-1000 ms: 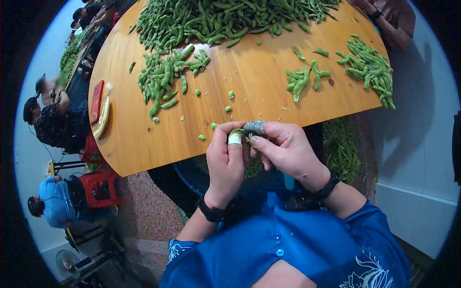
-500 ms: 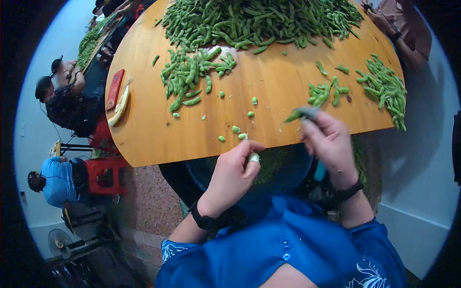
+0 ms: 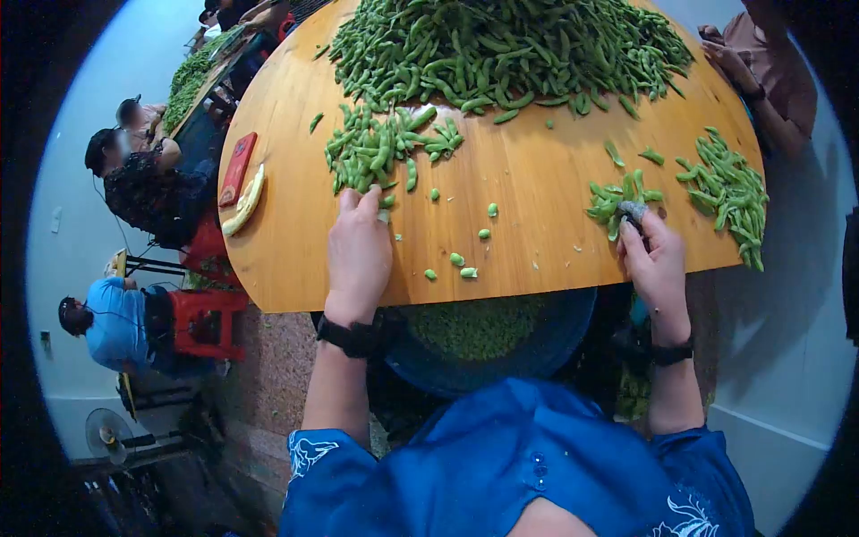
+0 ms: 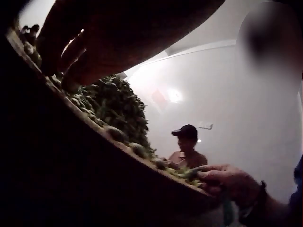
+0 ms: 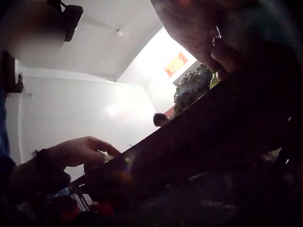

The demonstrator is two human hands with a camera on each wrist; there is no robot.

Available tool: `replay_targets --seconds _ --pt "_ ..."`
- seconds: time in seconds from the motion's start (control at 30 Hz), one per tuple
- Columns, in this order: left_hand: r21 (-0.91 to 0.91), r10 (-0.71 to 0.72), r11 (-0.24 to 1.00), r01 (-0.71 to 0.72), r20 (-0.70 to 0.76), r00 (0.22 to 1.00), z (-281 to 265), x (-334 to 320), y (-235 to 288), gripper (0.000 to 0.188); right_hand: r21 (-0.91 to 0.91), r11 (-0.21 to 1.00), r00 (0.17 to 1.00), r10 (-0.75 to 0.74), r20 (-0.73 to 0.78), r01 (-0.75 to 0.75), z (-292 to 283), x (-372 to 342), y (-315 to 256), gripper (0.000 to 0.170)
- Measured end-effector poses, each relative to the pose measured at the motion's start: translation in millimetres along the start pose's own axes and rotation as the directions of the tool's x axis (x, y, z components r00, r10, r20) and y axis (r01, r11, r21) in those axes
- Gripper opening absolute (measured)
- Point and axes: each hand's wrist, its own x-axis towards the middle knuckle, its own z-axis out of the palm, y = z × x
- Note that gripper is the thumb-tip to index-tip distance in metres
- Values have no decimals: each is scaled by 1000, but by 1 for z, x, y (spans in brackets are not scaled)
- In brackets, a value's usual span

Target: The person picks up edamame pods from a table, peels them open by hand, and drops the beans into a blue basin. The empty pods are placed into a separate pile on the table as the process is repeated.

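In the head view, my left hand [image 3: 360, 255] reaches over the table to the near edge of a loose group of green pods [image 3: 376, 148], fingertips down among them and white tape on the thumb. Whether it grips a pod is hidden. My right hand [image 3: 658, 264], a grey wrap on one finger, pinches a green pod [image 3: 614, 230] at a small cluster of pods [image 3: 605, 195]. The left wrist view shows the left fingers over pods, and my right hand [image 4: 234, 184] further off at the table's edge.
A large heap of pods [image 3: 510, 49] covers the far side. More pods [image 3: 729, 183] lie at the right edge. Several loose beans [image 3: 469, 272] are near the front. A red case [image 3: 238, 168] sits at left, and a blue tub [image 3: 483, 331] stands below. People sit left and right.
My left hand has moved forward and left, from the table's front edge to the pods. My right hand has carried a pod right, away from the left hand, to the small cluster.
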Motion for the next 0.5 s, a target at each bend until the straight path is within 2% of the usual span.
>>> replay_targets --seconds 0.07,0.2,0.27,0.3,0.33,0.37,0.4,0.43,0.47,0.5 --pt "9 -22 1000 22 16 1000 -3 3 0 16 -78 995 998 -55 21 57 4 -9 -11 22" --pt "-31 -29 999 30 37 999 3 0 -5 16 -23 996 991 -79 110 82 23 -24 -20 24" --pt "-55 -6 998 10 71 997 -5 -8 15 14 152 985 964 -112 240 77 37 -27 -25 26" --pt "-76 16 997 -8 102 995 -7 -13 28 12 150 986 968 -105 229 71 43 -27 -29 26" --pt "-81 27 997 -18 112 993 -4 -20 38 12 205 977 939 -24 344 -50 49 -28 -33 27" --pt "-390 -20 917 90 182 983 -1 -28 50 15 246 953 888 46 457 -177 54 -29 -36 27" --pt "-646 -45 733 212 265 963 1 -35 61 18 246 952 893 57 446 -183 58 -30 -40 27" --pt "-650 -35 730 211 273 961 0 -40 72 18 284 924 856 82 510 -258 62 -31 -44 27" --pt "-727 -69 613 310 342 937 -3 -44 83 23 315 889 814 102 571 -333 64 -32 -46 27" --pt "-779 -94 478 406 414 905 -4 -47 89 29 329 876 810 111 575 -353 66 -33 -45 26"
